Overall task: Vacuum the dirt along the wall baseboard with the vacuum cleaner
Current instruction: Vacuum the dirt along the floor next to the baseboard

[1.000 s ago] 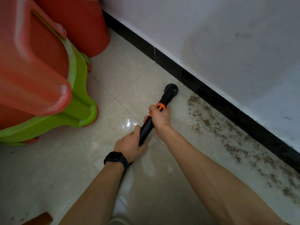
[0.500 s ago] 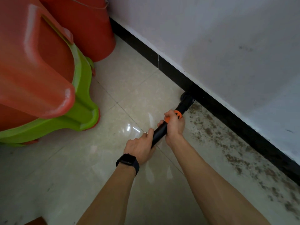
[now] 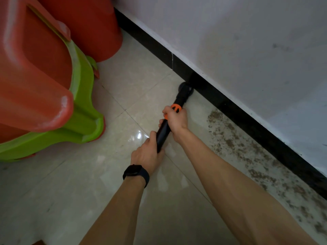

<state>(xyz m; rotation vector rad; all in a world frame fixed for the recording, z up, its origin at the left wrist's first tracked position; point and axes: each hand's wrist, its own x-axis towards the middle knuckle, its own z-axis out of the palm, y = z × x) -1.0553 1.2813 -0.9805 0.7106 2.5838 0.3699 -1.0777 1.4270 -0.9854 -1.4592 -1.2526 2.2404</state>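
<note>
L hand (image 3: 146, 154), watch (image 3: 135, 171) on wrist, has fingers curled round the near end of the black vacuum cleaner tube (image 3: 163, 135); R hand (image 3: 177, 121) grips it further up, fingers wrapped at the orange collar (image 3: 176, 107). Nozzle (image 3: 184, 89) sits on the floor touching the black baseboard (image 3: 247, 117), just left of where the dirt (image 3: 247, 152) band starts. Looks like the pass is only beginning, most dirt not yet picked up: next move prob. needs the nozzle drawn right along the baseboard, kept low & tight to the edge.
</note>
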